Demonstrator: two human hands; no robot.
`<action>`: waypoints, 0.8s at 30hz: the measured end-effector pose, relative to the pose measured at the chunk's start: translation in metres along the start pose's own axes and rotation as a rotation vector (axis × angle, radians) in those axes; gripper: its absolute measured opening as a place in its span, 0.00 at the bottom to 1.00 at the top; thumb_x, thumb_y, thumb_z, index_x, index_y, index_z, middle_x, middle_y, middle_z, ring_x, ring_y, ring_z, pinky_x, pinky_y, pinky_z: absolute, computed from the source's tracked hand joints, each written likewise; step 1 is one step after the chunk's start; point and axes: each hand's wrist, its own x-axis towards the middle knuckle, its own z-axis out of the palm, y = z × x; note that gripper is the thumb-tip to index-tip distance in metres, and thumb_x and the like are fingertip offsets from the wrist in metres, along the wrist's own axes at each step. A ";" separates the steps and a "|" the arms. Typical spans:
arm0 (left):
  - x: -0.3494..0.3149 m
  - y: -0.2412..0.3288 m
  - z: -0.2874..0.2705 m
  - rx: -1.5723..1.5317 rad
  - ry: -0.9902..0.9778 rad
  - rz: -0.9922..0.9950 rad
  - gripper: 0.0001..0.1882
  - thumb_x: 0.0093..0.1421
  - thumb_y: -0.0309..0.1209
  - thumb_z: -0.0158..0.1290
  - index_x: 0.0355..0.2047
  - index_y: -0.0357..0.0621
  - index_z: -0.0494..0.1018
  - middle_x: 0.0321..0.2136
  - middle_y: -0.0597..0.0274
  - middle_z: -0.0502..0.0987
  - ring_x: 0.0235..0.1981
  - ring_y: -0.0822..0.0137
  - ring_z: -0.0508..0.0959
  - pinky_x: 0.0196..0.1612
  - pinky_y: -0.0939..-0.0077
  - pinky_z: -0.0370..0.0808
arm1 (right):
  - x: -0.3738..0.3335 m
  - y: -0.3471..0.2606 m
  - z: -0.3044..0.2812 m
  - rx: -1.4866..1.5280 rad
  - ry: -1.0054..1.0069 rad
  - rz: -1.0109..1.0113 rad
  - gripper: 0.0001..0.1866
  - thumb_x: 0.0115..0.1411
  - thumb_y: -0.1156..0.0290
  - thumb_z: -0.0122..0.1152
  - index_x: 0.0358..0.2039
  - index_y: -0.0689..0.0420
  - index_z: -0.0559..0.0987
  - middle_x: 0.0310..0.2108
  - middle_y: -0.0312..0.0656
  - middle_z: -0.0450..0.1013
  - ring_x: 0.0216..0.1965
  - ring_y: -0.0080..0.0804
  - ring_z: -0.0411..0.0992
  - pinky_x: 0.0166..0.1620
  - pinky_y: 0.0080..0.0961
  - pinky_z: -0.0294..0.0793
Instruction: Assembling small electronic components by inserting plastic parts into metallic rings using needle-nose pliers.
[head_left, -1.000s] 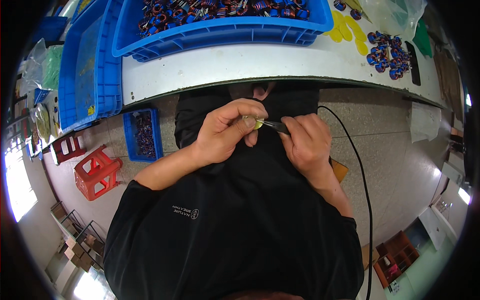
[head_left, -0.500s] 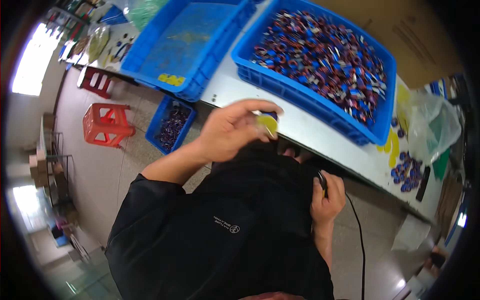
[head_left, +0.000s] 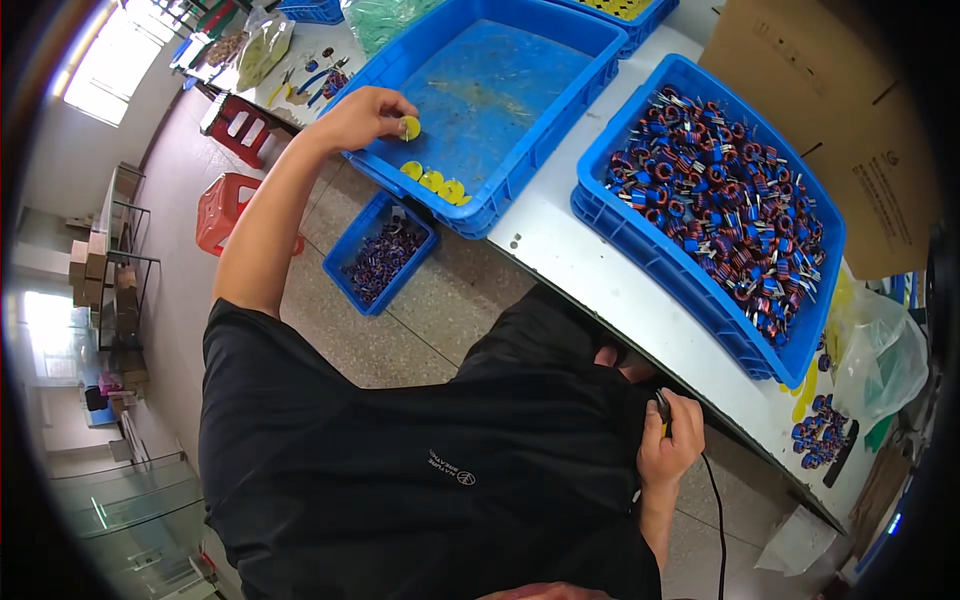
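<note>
The left hand [head_left: 368, 118] is stretched far out over a large shallow blue plastic tray [head_left: 490, 85], at the end of it that is close to the person. Its thumb and fingers are pinched on a small round yellow disc [head_left: 410, 128], which is at the fingertips, above the tray's bottom; from this angle I cannot say surely if the disc already touches it. Just beside, inside the same tray, a short row of yellow discs [head_left: 431, 182] lies along the near wall.

The right hand [head_left: 672, 440] is low, near the edge of the white-topped table [head_left: 560, 260]. Its fingers are closed around a slim hand tool with dark tip and some yellow on the handle [head_left: 664, 408]; the rest of the tool is hidden in the palm.

To the right of the tray, and apart from it, stands a deep blue plastic crate [head_left: 640, 240], filled with copper-and-blue wound coils [head_left: 720, 205]. A smaller group of coils [head_left: 820, 435] is on the table near a clear plastic bag [head_left: 882, 355]. On the floor, below the tray, there is a small blue bin [head_left: 349, 288] with dark parts inside.
</note>
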 end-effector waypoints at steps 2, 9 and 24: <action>0.010 -0.011 -0.009 0.104 -0.165 -0.071 0.13 0.63 0.20 0.59 0.48 0.37 0.84 0.36 0.61 0.85 0.31 0.73 0.81 0.38 0.79 0.82 | 0.002 0.000 0.004 -0.014 -0.014 0.008 0.14 0.56 0.82 0.68 0.44 0.65 0.83 0.38 0.47 0.79 0.35 0.42 0.75 0.41 0.32 0.76; 0.027 -0.010 -0.016 0.161 -0.384 -0.198 0.14 0.62 0.19 0.60 0.48 0.38 0.85 0.34 0.63 0.86 0.27 0.73 0.80 0.34 0.80 0.81 | 0.008 0.000 0.010 -0.053 -0.027 0.058 0.13 0.56 0.82 0.68 0.44 0.65 0.83 0.37 0.47 0.79 0.35 0.41 0.74 0.41 0.32 0.75; 0.025 -0.008 -0.018 0.362 -0.542 -0.146 0.18 0.58 0.22 0.61 0.50 0.39 0.85 0.37 0.63 0.88 0.28 0.70 0.81 0.38 0.77 0.81 | 0.023 -0.002 0.011 -0.112 -0.048 0.060 0.13 0.56 0.82 0.67 0.43 0.66 0.83 0.37 0.47 0.78 0.35 0.41 0.73 0.42 0.32 0.75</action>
